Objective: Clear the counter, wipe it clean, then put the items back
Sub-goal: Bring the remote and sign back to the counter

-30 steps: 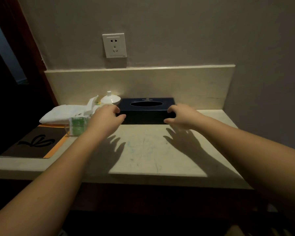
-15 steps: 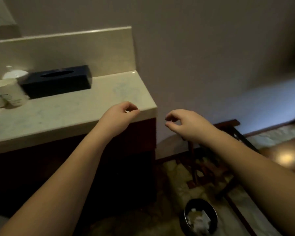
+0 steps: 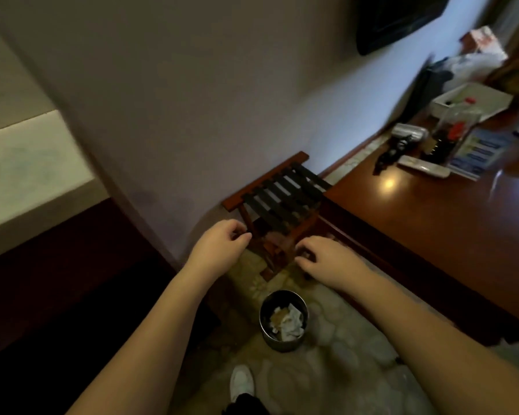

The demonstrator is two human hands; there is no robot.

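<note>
Right, both hands are out in front and neither carries a thing: the left hand (image 3: 219,250) has its fingers (image 3: 242,238) loosely curled around nothing, and the right hand (image 3: 327,260) hangs the same way, relaxed and holding nothing. They hover over the floor in front of a slatted wooden rack (image 3: 277,199) against the wall, with a small waste bin (image 3: 283,320) of crumpled paper below them. The pale counter surface (image 3: 27,172) sits well off at the left edge, and only 1 bare corner of it shows. Its items are out of view, so I cannot tell how much has been cleared. No cloth is in either hand, so my read is that wiping is not underway.
</note>
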